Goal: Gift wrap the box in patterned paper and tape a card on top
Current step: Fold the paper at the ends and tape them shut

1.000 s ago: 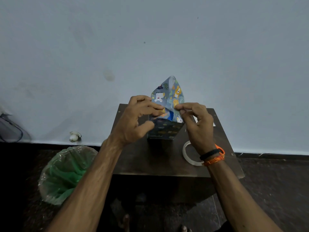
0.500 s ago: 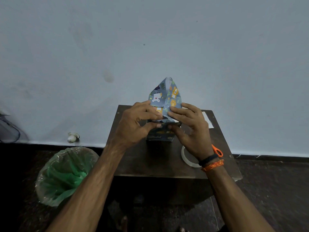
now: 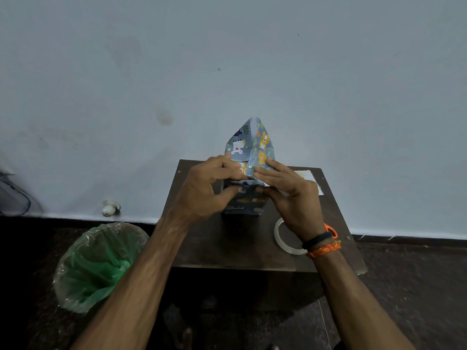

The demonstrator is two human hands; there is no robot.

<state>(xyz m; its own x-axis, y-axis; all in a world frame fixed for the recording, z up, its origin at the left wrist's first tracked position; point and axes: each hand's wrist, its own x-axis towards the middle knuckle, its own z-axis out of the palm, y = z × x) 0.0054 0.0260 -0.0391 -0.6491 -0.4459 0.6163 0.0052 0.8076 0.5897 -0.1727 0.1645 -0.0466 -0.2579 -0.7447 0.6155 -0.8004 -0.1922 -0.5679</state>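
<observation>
Pinching blue animal-patterned paper flap [image 3: 252, 145] atop small wrapped box [image 3: 243, 202] with left hand [image 3: 209, 188] and right hand [image 3: 290, 193]; risks tearing or creasing crooked under uneven pull.

I face a pale blue-grey wall [image 3: 227, 59], plain but for a few smudges. My small dark wooden bench [image 3: 227, 248] stands against it on a dark floor [image 3: 417, 286]. A green-lined bin [image 3: 98, 266] sits to its left. The light is dim.
</observation>
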